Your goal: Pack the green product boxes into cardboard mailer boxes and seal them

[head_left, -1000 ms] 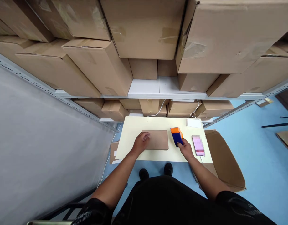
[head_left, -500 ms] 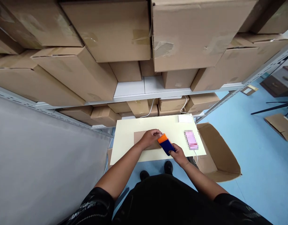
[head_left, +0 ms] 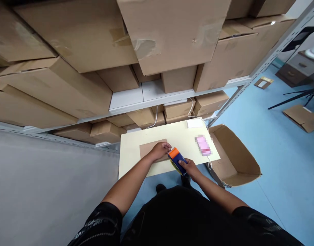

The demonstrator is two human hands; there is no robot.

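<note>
Two hands meet over a pale bench point(head_left: 136, 160) that stands below shelves stacked with big cardboard boxes point(head_left: 172, 30). The right hand point(head_left: 188, 167) holds a tape dispenser point(head_left: 176, 159), blue in the body with an orange front end, its fingers wrapped round the blue part near the bench's front edge. The left hand point(head_left: 160, 150) rests on a flat brown cardboard packet point(head_left: 150, 149) lying on the bench, fingers curled and narrow at the packet's right end, touching or nearly touching the orange tip of the dispenser; whether they pinch a loose end of tape is too small to tell.

The dispenser looks like hard plastic, light and stiff, best gripped round its blue body as it is now, away from the orange end where a cutting edge would likely sit. The packet looks thin, light and fairly stiff, likely to slide on the smooth bench unless pressed flat, so a palm on top or a grip along an edge would suit it.

A phone point(head_left: 203, 145) lies well to the right on the bench, its screen blurred, with a white cable point(head_left: 209, 164) running off the edge. A small white block point(head_left: 195, 123) sits at the far corner. An open cardboard box point(head_left: 233, 160) stands on the blue floor just beside the bench. No brand, label or writing can be read anywhere.
</note>
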